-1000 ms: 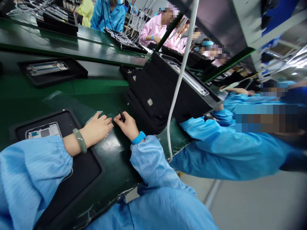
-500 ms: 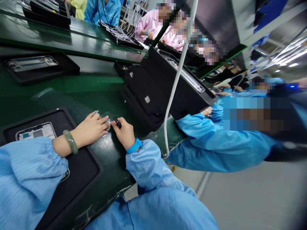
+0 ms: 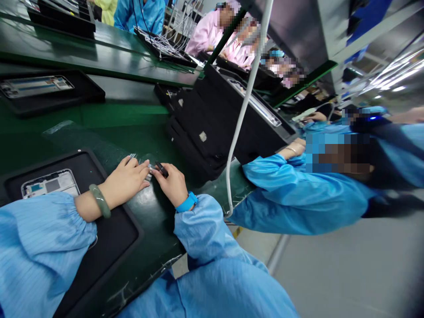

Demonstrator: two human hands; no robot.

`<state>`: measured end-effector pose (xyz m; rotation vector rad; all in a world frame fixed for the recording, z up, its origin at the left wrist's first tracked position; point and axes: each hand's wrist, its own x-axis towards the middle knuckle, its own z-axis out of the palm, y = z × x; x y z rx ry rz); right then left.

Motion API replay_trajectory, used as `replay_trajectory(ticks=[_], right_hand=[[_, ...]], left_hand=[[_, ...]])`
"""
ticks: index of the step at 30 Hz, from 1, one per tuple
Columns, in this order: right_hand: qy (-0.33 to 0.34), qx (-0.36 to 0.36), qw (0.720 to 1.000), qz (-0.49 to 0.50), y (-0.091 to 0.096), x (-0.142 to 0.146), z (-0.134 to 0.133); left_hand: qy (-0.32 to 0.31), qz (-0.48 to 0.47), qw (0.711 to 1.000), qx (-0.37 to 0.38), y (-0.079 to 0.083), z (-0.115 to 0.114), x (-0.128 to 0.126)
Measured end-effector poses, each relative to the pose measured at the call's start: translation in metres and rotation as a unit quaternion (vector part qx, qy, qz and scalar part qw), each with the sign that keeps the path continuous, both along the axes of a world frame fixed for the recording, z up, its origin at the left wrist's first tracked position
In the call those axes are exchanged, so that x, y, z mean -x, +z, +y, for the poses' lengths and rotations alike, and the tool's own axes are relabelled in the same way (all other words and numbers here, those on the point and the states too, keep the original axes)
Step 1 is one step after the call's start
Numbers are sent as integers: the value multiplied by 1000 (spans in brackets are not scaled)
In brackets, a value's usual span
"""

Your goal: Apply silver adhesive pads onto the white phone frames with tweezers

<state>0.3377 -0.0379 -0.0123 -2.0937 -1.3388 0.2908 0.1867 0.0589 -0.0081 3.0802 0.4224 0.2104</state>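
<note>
My left hand point(image 3: 129, 177), with a green bangle at its wrist, bends its fingers over a clear plastic film point(image 3: 96, 143) on the green bench. Small silvery pieces point(image 3: 149, 176) show at its fingertips. Close beside it, my right hand point(image 3: 172, 182) is closed round a short black pen-like tool point(image 3: 161, 169); its tip by the left fingers is too small to make out. Under my left forearm lies a black tray point(image 3: 115, 238) with a silver phone frame point(image 3: 59, 181), partly covered by the sleeve.
Stacked black trays point(image 3: 212, 115) rise beyond my right hand, the top one holding a phone frame point(image 3: 256, 104). Another tray point(image 3: 89, 90) with a frame lies back left. A white cable point(image 3: 243, 106) hangs in front. A co-worker's blue sleeve point(image 3: 298, 190) is at right.
Both my hands stay nearly in place, with small finger shifts at the silvery pieces. At right, the co-worker's head and hand have moved slightly.
</note>
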Motion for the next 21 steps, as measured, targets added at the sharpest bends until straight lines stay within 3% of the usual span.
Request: replay_trajectory(ticks=[9, 14, 21], right_hand=[[-26, 59, 996, -58, 0, 12, 1], [-60, 73, 995, -28, 4, 11, 6], [-55, 57, 997, 16, 1, 4, 3]], left_hand=[[19, 5, 1000, 5, 6, -5, -2], [27, 3, 1000, 3, 5, -7, -3], [38, 2, 999, 1, 4, -9, -4]])
